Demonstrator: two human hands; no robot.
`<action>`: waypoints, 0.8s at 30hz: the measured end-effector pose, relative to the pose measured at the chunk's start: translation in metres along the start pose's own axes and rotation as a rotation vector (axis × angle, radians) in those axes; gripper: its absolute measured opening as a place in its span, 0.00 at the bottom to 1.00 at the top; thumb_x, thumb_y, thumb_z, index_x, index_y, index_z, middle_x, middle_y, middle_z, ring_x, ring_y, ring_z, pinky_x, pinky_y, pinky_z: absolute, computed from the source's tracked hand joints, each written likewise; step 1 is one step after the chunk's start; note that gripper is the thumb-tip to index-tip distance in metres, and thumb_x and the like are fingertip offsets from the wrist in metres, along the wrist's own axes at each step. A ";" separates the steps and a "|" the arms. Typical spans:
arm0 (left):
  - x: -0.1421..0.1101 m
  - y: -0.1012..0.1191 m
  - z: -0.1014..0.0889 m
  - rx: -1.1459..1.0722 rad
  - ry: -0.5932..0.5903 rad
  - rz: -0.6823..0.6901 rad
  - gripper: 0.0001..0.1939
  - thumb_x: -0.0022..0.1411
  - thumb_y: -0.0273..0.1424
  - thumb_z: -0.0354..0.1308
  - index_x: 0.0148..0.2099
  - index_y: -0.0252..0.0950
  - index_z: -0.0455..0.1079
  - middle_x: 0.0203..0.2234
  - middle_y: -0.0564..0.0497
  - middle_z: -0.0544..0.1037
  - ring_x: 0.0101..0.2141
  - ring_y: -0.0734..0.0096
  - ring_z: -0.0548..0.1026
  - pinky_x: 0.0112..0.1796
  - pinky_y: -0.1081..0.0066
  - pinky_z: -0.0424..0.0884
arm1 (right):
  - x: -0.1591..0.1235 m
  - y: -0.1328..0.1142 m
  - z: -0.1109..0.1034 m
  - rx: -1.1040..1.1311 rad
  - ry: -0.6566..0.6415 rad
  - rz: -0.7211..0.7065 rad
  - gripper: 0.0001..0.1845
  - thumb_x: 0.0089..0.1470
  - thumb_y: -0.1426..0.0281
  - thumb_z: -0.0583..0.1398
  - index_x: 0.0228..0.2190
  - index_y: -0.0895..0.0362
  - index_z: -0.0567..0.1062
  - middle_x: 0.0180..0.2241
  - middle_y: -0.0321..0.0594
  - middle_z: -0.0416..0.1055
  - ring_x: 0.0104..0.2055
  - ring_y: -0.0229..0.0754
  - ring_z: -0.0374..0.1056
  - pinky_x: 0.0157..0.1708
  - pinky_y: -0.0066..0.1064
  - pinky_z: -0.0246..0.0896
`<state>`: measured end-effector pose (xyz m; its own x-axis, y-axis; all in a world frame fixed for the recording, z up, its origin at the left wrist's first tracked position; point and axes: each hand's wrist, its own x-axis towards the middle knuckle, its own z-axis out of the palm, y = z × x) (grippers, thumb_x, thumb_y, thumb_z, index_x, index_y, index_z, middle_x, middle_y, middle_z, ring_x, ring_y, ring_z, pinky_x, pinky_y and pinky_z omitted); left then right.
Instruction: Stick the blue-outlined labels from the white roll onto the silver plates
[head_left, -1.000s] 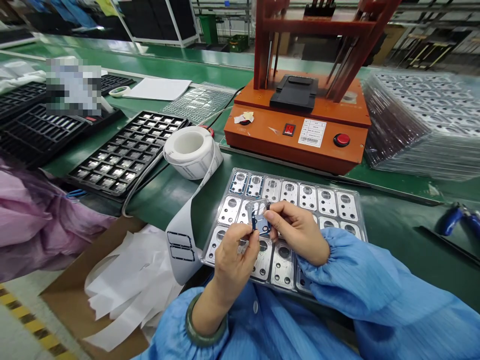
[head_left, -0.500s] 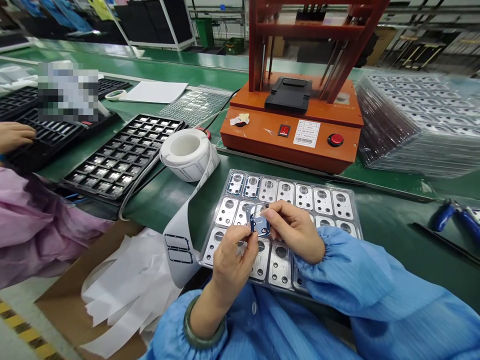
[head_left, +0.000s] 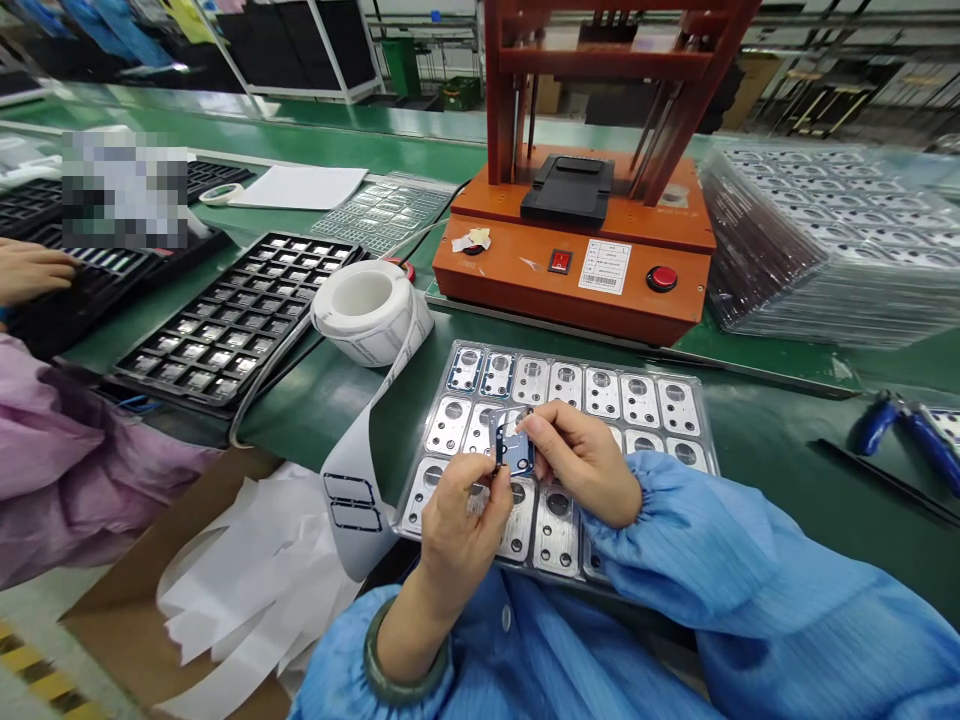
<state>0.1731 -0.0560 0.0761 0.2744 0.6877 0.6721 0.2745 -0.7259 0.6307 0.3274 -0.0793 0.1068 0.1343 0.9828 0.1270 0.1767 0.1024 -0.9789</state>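
Between my two hands is a small rectangular metal plate (head_left: 517,452) with round holes and a dark blue edge, held tilted above a clear tray (head_left: 711,440). My left hand (head_left: 463,515) pinches its lower left corner between thumb and fingers. The upper right edge is gripped by my right hand (head_left: 583,455), whose fingers hide part of it. Rows of similar silver plates (head_left: 557,515) sit in the tray's pockets; two at the far left corner carry blue outlines. Beside the tray, a white liner strip (head_left: 351,455) with black-outlined frames hangs down from a roll (head_left: 367,305).
An orange press (head_left: 570,260) stands behind the tray. Stacked clear trays (head_left: 825,250) are at right, with blue-handled pliers (head_left: 900,430) nearer. At left are a black compartment tray (head_left: 240,320), a box of scrap liner (head_left: 247,590) and a co-worker's pink sleeve (head_left: 67,460).
The whole view has shifted slightly. Both hands keep their pinch on the metal plate, which looks turned a little more toward the camera.
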 end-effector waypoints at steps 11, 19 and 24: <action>-0.004 -0.001 0.003 -0.238 0.023 -0.099 0.32 0.59 0.19 0.56 0.62 0.40 0.49 0.28 0.57 0.71 0.27 0.77 0.74 0.32 0.71 0.76 | 0.000 0.002 0.002 -0.024 -0.008 -0.018 0.15 0.62 0.58 0.52 0.30 0.56 0.68 0.18 0.30 0.64 0.19 0.32 0.61 0.22 0.24 0.58; -0.002 0.003 0.000 -0.227 -0.034 -0.188 0.29 0.60 0.22 0.56 0.61 0.39 0.53 0.26 0.56 0.70 0.25 0.78 0.73 0.26 0.79 0.72 | 0.002 0.001 0.000 0.073 -0.002 0.018 0.16 0.61 0.57 0.53 0.33 0.56 0.70 0.17 0.29 0.62 0.18 0.32 0.60 0.20 0.24 0.56; -0.002 0.003 -0.005 -0.325 -0.093 -0.297 0.20 0.62 0.27 0.55 0.57 0.38 0.59 0.25 0.57 0.69 0.21 0.80 0.71 0.22 0.79 0.69 | 0.002 -0.001 -0.001 0.070 -0.017 0.062 0.15 0.60 0.59 0.54 0.28 0.56 0.68 0.15 0.28 0.59 0.16 0.31 0.56 0.17 0.24 0.53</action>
<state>0.1689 -0.0595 0.0791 0.3135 0.8541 0.4151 0.0541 -0.4525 0.8901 0.3285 -0.0773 0.1083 0.1258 0.9900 0.0638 0.1000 0.0513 -0.9937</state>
